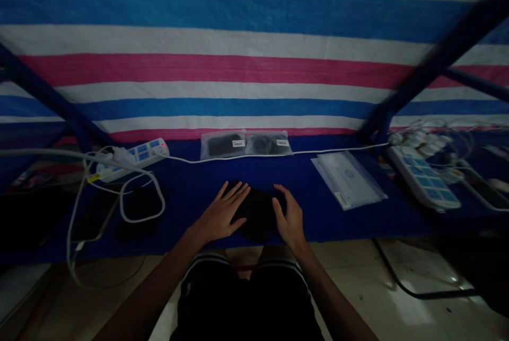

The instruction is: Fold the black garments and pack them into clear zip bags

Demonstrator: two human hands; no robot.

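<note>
A black, flat item (257, 213), too dark to make out in detail, lies on the blue table (183, 187) between my hands. My left hand (223, 215) rests on its left part with the fingers spread. At its right edge is my right hand (290, 219), thumb and fingers apart, holding nothing. Behind them, two clear bags with dark contents and white labels, a left one (223, 145) and a right one (267, 145), lie side by side along the back.
Clear bags with a pale sheet (348, 179) lie to the right. Power strips stand at left (137, 158) and right (427, 176), with white cables and phones around them. One cable crosses the table's back. Blue frame bars slant at both sides before a striped sheet.
</note>
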